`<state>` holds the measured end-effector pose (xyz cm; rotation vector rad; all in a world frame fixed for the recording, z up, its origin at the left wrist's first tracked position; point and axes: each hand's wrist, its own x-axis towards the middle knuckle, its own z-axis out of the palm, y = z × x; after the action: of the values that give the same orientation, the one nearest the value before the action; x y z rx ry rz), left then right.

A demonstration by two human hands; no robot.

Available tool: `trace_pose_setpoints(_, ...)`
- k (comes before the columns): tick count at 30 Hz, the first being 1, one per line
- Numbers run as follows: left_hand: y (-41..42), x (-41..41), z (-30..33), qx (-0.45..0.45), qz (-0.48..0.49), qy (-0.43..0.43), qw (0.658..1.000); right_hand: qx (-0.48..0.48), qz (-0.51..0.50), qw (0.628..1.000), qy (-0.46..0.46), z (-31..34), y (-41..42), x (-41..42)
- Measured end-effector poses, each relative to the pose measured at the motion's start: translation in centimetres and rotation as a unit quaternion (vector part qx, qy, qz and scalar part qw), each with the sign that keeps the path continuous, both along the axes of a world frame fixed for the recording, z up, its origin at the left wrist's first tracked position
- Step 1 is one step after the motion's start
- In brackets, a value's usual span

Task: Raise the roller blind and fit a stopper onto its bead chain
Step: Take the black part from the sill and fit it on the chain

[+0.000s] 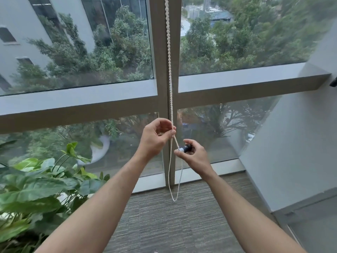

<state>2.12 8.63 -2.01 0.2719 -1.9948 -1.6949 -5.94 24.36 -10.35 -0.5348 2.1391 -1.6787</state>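
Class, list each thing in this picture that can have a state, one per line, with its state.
Bead chain: hanging in front of the window frame, loop near the floor.
Left hand: pinching the chain.
Right hand: holding the stopper at the chain.
Stopper: dark, touching the chain.
Roller blind: out of view.

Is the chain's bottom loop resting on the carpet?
No. The bead chain loop hangs free above the carpet, below both hands.

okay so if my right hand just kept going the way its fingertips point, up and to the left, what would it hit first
Most likely the bead chain: the right hand already holds the dark stopper against it. Beyond that comes the left hand pinching the chain, though depth is hard to judge.
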Motion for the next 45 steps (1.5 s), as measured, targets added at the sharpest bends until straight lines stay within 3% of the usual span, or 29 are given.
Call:
trace_pose_setpoints(8,2.9,0.0,-3.5,-0.077,0.010,-0.060,0.995,0.065,0.003,0.998,0.002,-4.2,2.4,1.0)
trace_pose_setpoints(22,4.4,-0.1,-13.9,-0.073,0.029,-0.128,0.989,0.149,-0.025,0.987,-0.048,-16.4,5.1,1.9)
trace_pose_setpoints(31,4.3,0.8,-22.0,-0.063,-0.012,-0.145,0.987,0.205,-0.030,0.974,-0.088,-26.7,6.0,3.5)
trace_pose_setpoints(45,3.1,0.6,-33.8,-0.067,-0.042,-0.128,0.989,0.201,-0.076,0.966,-0.140,-42.3,4.1,4.3)
